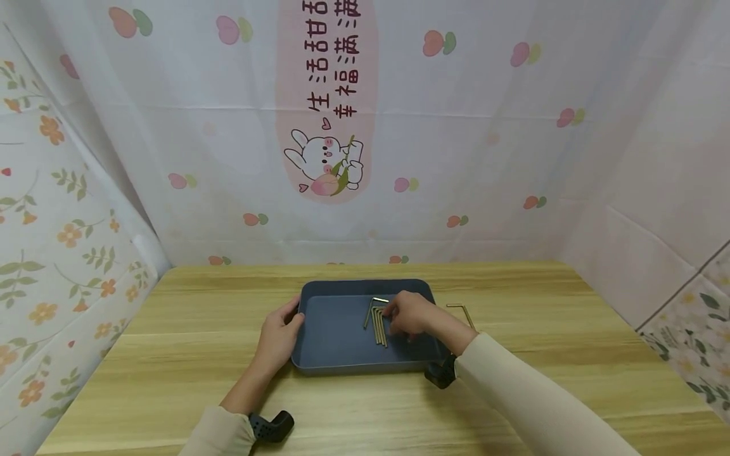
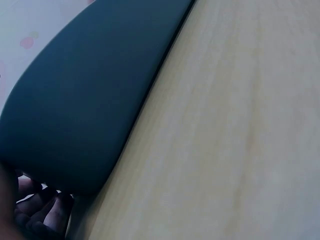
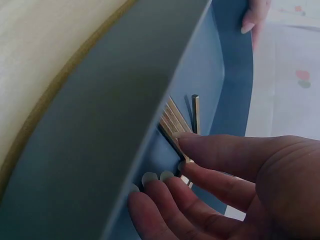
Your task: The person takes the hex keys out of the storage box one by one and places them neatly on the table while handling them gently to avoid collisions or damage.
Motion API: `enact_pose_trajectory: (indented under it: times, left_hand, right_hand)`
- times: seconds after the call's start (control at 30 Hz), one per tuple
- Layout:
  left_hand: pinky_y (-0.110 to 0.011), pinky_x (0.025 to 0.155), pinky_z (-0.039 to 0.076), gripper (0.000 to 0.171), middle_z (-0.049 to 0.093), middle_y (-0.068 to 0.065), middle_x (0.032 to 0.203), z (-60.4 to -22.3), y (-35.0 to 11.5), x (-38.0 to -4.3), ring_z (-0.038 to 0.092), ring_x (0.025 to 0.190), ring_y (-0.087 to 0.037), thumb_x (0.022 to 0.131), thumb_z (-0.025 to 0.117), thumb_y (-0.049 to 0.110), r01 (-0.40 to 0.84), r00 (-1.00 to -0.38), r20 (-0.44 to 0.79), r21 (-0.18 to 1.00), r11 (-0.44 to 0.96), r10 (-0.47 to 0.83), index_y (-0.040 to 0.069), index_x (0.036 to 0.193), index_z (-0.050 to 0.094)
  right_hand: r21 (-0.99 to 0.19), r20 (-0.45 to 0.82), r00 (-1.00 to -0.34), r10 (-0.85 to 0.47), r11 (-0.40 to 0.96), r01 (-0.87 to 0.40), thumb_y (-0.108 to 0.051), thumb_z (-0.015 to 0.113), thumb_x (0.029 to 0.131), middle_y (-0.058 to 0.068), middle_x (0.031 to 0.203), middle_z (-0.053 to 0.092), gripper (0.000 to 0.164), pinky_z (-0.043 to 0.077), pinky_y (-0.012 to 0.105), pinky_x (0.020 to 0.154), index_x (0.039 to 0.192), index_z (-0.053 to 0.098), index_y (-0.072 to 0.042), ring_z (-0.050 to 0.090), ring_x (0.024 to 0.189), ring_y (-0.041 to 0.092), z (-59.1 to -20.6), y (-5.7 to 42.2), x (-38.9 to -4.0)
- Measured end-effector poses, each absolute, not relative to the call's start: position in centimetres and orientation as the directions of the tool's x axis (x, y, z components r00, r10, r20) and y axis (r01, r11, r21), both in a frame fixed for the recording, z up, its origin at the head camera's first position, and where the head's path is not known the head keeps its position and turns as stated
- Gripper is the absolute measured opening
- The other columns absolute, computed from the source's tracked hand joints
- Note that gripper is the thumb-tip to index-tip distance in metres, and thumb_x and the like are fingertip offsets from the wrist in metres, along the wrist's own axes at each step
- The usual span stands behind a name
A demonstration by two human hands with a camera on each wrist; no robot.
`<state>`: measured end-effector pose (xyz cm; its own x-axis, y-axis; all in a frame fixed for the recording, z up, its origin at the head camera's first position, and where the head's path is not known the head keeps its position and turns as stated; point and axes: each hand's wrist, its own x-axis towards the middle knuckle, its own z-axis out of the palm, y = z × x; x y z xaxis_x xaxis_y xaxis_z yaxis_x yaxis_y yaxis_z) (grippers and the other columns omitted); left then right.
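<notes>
A dark blue-grey rectangular tray lies on the wooden table. My left hand grips its left end, thumb at the rim; in the left wrist view, curled fingers show by the tray's outer wall. Inside the tray, several brass-coloured hex keys lie side by side, long arms toward me. One more hex key sits at a slant to their left. My right hand reaches in over the right side. In the right wrist view its thumb and index finger pinch a hex key near the bend.
Another hex key lies on the table to the right of the tray, partly behind my right forearm. A printed white curtain hangs behind the table. Black wrist cameras sit at both cuffs.
</notes>
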<state>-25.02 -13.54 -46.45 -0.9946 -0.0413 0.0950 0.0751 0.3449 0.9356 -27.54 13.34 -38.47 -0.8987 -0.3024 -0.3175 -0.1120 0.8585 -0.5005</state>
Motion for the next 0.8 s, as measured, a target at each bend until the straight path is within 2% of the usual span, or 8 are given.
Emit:
enact_pose_trajectory:
  times: [0.2,0.4,0.57,0.73,0.8]
  left_hand:
    - [-0.050,0.116,0.041,0.050,0.047,-0.017,0.156,-46.5,-13.5,-25.0,0.042,0.147,-0.032,0.104,0.048,0.012,0.067,-0.995,0.087,0.933,0.352,-0.042,0.003,0.153,0.043]
    - [-0.050,0.116,0.041,0.049,0.048,-0.018,0.154,-46.5,-13.5,-25.0,0.043,0.146,-0.032,0.103,0.049,0.011,0.071,-0.995,0.093,0.932,0.356,-0.047,0.002,0.152,0.045]
    - [-0.050,0.116,0.041,0.049,0.048,-0.018,0.155,-46.5,-13.5,-25.0,0.043,0.146,-0.032,0.104,0.049,0.011,0.070,-0.995,0.093,0.932,0.357,-0.047,0.002,0.152,0.044]
    - [-0.050,0.116,0.041,0.049,0.047,-0.018,0.155,-46.5,-13.6,-25.0,0.043,0.146,-0.032,0.104,0.049,0.011,0.073,-0.994,0.095,0.932,0.355,-0.045,0.001,0.152,0.044]
    - [-0.050,0.116,0.041,0.049,0.048,-0.018,0.154,-46.5,-13.6,-25.0,0.043,0.146,-0.032,0.103,0.049,0.011,0.075,-0.994,0.097,0.933,0.353,-0.047,0.001,0.152,0.044]
  right_hand:
    - [-0.460,-0.307,-0.917,-0.255,0.883,-0.091,-0.009,0.074,0.090,0.011,0.108,0.072,0.027,0.057,0.032,0.056,0.116,0.073,-0.007,0.066,0.060,0.022,-38.7,12.7,-28.1]
    - [-0.459,-0.274,-0.935,-0.225,0.885,-0.078,-0.008,0.077,0.087,0.016,0.125,0.068,0.026,0.057,0.031,0.054,0.113,0.073,-0.007,0.068,0.056,0.023,-39.1,12.1,-28.4]
    - [-0.446,-0.249,-0.948,-0.197,0.892,-0.069,-0.003,0.075,0.085,0.018,0.119,0.068,0.021,0.051,0.027,0.049,0.105,0.072,-0.008,0.061,0.051,0.016,-39.6,11.7,-28.6]
    - [-0.408,-0.226,-0.953,-0.202,0.908,-0.095,0.002,0.069,0.085,0.012,0.104,0.072,0.023,0.042,0.026,0.049,0.104,0.072,-0.010,0.055,0.052,0.015,-39.7,11.4,-28.6]
    - [-0.384,-0.207,-0.955,-0.210,0.916,-0.118,0.003,0.068,0.085,0.010,0.105,0.073,0.025,0.042,0.027,0.050,0.106,0.073,-0.010,0.056,0.054,0.015,-39.7,11.2,-28.5]
